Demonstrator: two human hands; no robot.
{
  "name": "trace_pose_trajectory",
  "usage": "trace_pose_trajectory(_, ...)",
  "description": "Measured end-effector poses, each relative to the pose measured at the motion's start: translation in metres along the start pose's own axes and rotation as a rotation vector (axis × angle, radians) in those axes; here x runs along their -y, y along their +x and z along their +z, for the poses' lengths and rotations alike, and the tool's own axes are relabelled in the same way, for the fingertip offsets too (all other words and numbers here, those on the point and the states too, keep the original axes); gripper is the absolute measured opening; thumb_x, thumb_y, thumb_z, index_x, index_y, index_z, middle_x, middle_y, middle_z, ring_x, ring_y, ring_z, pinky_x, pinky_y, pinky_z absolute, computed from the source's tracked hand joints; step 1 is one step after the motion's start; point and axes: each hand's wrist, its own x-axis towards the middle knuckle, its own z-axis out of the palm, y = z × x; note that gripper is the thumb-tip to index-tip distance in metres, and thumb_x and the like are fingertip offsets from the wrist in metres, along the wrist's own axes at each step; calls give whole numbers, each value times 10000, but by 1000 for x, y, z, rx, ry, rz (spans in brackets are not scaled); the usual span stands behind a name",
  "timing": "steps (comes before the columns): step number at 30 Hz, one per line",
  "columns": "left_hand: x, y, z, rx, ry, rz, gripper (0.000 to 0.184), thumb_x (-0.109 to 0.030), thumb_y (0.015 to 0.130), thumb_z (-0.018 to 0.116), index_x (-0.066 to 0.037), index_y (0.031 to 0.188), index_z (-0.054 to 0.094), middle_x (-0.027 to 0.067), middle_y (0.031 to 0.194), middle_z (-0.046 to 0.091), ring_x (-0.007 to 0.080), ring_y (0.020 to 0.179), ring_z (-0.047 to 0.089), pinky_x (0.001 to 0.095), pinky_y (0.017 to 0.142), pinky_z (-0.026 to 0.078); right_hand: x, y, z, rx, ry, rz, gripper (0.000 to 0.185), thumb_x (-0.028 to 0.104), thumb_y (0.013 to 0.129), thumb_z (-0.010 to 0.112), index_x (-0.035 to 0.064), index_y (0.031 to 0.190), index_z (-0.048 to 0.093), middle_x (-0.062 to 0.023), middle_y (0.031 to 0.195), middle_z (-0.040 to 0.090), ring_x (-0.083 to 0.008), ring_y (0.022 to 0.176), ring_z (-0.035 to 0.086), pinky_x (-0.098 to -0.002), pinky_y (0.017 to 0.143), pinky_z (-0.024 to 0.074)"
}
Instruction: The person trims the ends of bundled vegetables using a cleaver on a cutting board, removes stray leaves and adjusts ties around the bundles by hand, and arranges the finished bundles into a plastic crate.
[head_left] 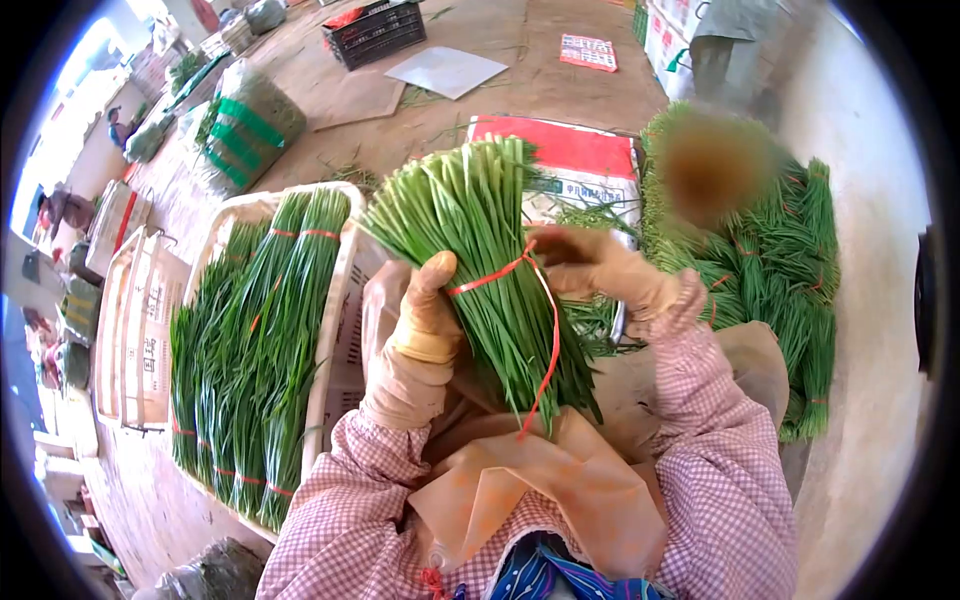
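A thick bunch of garlic chives is held up in front of me, its pale cut ends pointing up and away. My left hand, in a tan glove, wraps the bunch's left side with the thumb on top. A red tie circles the bunch, and one long end hangs down over the leaves. At the tie's crossing on the right side, my gloved right hand has its fingers curled in and closed on the tie; the fingertips are partly dark and blurred.
At left stands a white crate of tied chive bunches. More bunches are heaped at right by the wall. Ahead lie a red-and-white sack, a white board and a black crate. A person stands at the upper right.
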Motion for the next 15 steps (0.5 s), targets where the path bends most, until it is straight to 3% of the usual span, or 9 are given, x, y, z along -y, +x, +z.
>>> trace_pose_trajectory(2,-6,-13,5,-12,103,163,748,-386,739,740,27,1305,481,173,1156,631,282,986,650,410,875,550,26,-13,10,-282,148,-134,432,326,876,713,22,1158,594,-30,929,630,-166,785,616,-281,739,518)
trace_pose_trajectory(4,-8,-26,7,-65,51,130,747,-373,730,747,30,1298,478,176,1143,630,283,999,648,406,884,552,52,-22,25,-220,-3,-134,323,310,898,684,10,1005,635,-16,813,622,-127,679,580,-272,625,488)
trace_pose_trajectory(5,-6,-31,2,-112,60,197,742,-353,726,755,32,1296,475,174,1140,629,285,998,649,408,889,551,52,-19,35,-209,-3,-126,323,310,898,684,10,1005,635,-16,813,622,-127,679,580,-272,625,488)
trace_pose_trajectory(7,-7,-43,-14,-144,178,278,791,-397,728,759,10,1335,456,183,1238,587,304,1092,603,434,982,490,52,-12,53,-22,-645,-193,254,259,924,647,5,928,645,-12,747,601,-93,652,549,-250,579,442)
trace_pose_trajectory(8,-9,-48,-21,-155,178,289,791,-397,728,759,10,1335,456,183,1238,587,304,1092,603,434,982,490,51,-9,57,-7,-646,-196,254,259,924,647,5,928,645,-12,747,601,-93,652,549,-250,579,442)
trace_pose_trajectory(10,-13,-59,-30,-207,259,338,793,-401,728,762,9,1333,456,175,1246,583,297,1114,591,417,992,480,47,0,65,99,-156,157,201,199,910,649,-2,914,640,-25,746,600,-102,666,554,-263,605,445)
trace_pose_trajectory(11,-17,-67,-32,-220,258,351,793,-401,728,762,9,1333,456,175,1246,583,297,1114,591,417,992,480,40,-3,68,62,-18,-8,179,167,905,643,-9,876,631,-43,761,602,-112,686,561,-271,640,453)
trace_pose_trajectory(12,-21,-75,-35,-280,264,334,753,-313,729,775,5,1331,453,151,1251,577,274,1131,576,393,999,462,40,-1,72,80,-21,-6,179,167,905,643,-9,876,631,-43,761,602,-112,686,561,-271,640,453)
trace_pose_trajectory(15,-34,-89,-33,-472,389,342,729,-178,739,783,0,1352,430,133,1274,560,257,1165,549,367,1021,425,35,13,81,-84,-244,-372,120,113,868,644,3,833,612,-77,854,631,-167,777,594,-310,713,472)
